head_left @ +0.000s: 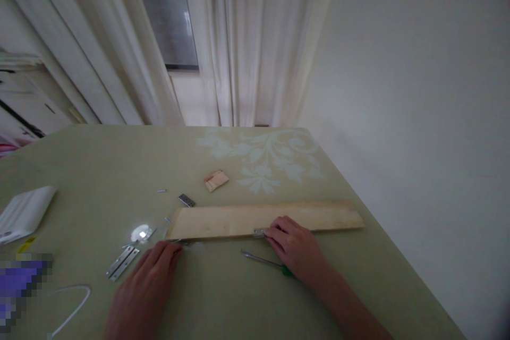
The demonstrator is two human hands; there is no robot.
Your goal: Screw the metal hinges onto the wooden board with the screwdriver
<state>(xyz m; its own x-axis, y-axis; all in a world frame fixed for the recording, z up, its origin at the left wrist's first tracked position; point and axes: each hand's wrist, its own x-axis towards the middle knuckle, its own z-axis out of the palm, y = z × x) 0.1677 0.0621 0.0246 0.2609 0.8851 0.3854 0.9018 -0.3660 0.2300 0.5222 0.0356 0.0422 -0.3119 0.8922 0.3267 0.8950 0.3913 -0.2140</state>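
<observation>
A long, pale wooden board [227, 219] lies flat across the table. At its near edge, my right hand [292, 244] has its fingers closed on a small metal hinge [258, 232], which rests against the board. Below that hand lies a screwdriver [261, 259]; its green handle is partly under the palm. My left hand [153, 271] is by the board's near left corner, fingertips together beside small metal pieces, perhaps screws; what they pinch is too small to make out. A larger silver hinge [122, 263] lies left of this hand.
Behind the board are a dark hinge [186, 200], a small wooden block [216, 180] and a screw [161, 190]. A clear plastic bag [141, 233] lies at left. Farther left are a white object [27, 212] and a white cord [75, 303]. A wall borders the table's right side.
</observation>
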